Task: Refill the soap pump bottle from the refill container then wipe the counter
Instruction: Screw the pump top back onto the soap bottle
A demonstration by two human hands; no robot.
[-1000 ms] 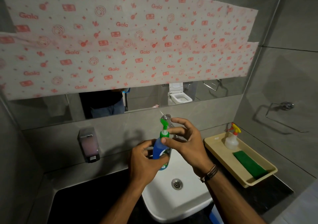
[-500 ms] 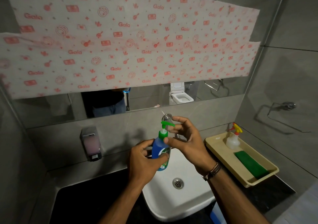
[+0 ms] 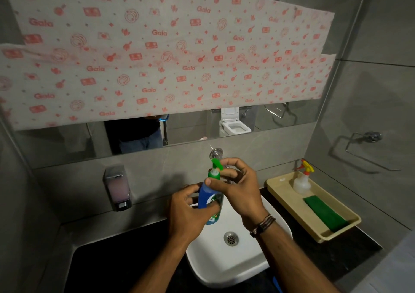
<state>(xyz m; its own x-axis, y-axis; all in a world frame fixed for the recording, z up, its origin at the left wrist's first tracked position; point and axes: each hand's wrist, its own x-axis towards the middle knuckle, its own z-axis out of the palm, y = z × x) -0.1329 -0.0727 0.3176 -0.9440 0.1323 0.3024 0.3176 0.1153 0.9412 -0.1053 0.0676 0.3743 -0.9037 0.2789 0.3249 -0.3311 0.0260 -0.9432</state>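
I hold a blue soap pump bottle (image 3: 205,197) with a green pump top (image 3: 215,169) upright above the white sink (image 3: 226,263). My left hand (image 3: 187,214) wraps around the bottle's body. My right hand (image 3: 240,188) grips the green collar at the neck, thumb on the left side, fingers curled behind it. A green cloth (image 3: 324,213) lies in a beige tray (image 3: 280,190) on the right of the black counter (image 3: 116,268). No refill container shows in view.
A spray bottle (image 3: 302,181) with a yellow and red trigger stands at the tray's far end. A wall soap dispenser (image 3: 117,187) hangs at the left. The chrome tap (image 3: 216,153) sits on the wall behind the bottle. A towel ring (image 3: 363,145) is on the right wall.
The pump nozzle has turned, from pointing toward the wall to pointing right toward my right hand. Both hands keep their hold above the sink.
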